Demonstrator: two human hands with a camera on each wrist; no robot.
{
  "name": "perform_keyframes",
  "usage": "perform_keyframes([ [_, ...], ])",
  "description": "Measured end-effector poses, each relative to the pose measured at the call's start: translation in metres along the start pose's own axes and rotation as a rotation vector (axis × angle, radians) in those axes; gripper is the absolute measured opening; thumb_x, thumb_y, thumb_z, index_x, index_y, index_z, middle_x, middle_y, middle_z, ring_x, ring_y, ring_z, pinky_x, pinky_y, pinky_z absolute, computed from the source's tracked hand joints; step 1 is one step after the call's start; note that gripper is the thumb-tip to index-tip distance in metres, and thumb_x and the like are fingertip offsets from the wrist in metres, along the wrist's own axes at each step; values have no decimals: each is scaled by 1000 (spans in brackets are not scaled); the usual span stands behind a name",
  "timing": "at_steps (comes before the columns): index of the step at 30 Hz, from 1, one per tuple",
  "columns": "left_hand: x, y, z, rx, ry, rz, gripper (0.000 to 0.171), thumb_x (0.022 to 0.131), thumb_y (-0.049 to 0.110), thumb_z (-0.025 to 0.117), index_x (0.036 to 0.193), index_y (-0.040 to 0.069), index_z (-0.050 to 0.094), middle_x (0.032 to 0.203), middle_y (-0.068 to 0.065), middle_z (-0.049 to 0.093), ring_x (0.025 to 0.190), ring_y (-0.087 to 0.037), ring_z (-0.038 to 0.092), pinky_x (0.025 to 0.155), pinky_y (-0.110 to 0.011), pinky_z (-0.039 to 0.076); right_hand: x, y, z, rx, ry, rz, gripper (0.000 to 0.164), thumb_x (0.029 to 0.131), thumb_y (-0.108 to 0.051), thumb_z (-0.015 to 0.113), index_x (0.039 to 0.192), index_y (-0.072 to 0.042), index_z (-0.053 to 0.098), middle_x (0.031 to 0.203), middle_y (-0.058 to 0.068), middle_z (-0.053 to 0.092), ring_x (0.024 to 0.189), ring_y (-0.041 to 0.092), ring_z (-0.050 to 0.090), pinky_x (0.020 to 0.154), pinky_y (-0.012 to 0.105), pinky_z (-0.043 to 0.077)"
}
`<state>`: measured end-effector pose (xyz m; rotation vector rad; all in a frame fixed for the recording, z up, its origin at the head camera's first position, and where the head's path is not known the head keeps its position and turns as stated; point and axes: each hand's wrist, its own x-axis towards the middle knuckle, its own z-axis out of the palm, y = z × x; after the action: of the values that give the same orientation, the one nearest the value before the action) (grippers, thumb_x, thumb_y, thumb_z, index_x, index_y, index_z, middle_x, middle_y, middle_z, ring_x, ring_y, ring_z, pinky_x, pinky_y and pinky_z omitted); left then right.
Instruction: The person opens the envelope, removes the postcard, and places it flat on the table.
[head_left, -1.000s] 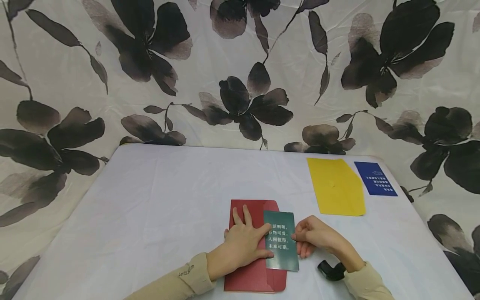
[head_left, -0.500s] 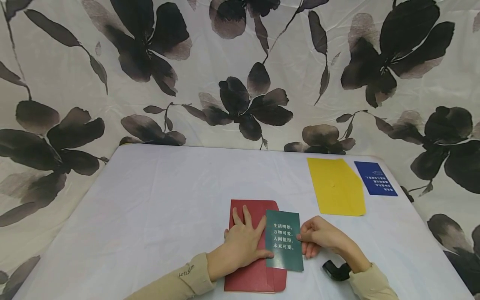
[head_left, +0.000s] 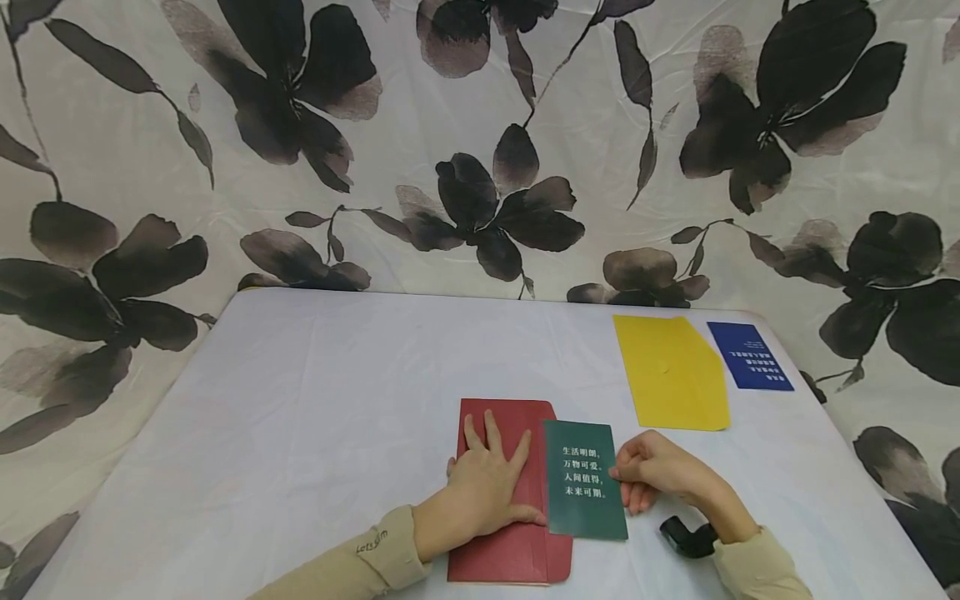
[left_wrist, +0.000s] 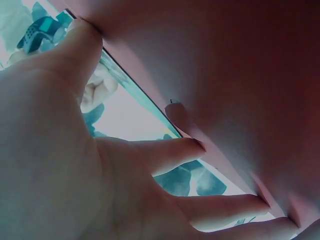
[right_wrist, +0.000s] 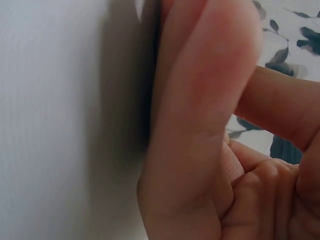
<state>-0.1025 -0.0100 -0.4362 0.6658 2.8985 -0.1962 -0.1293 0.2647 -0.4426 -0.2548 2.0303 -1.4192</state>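
A red envelope point(head_left: 510, 557) lies upright on the table, its flap on the right side. My left hand point(head_left: 480, 492) rests on it with fingers spread, pressing it down. In the left wrist view, the fingertips of the left hand point(left_wrist: 120, 170) touch the red paper point(left_wrist: 225, 75). A dark green card point(head_left: 585, 515) with white printed characters partly overlaps the envelope's flap. Between thumb and fingers my right hand point(head_left: 660, 468) pinches the card's right edge. The right wrist view shows the curled fingers of the right hand point(right_wrist: 200, 130) close up; the card cannot be made out there.
Toward the back right lie a yellow envelope point(head_left: 667, 375) and a blue card point(head_left: 750, 358) with white print. A white cloth covers the table point(head_left: 337, 400). Behind it hangs a floral curtain point(head_left: 405, 125). A black device point(head_left: 688, 538) sits at the right wrist.
My right hand has drawn the green card rightward out of the red envelope, so its full width now shows. The left index finger has come off the card; that hand otherwise stays put.
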Motion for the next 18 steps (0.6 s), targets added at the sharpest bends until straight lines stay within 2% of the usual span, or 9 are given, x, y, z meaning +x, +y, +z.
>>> perform_keyframes([
  [18, 1, -1, 3, -27, 20, 14, 107, 70, 88, 54, 155, 26, 36, 152, -29, 34, 135, -55, 36, 57, -40, 55, -11, 8, -18, -11, 13, 20, 20, 96, -5, 60, 80, 7, 60, 61, 12, 64, 48, 12, 63, 45, 22, 50],
])
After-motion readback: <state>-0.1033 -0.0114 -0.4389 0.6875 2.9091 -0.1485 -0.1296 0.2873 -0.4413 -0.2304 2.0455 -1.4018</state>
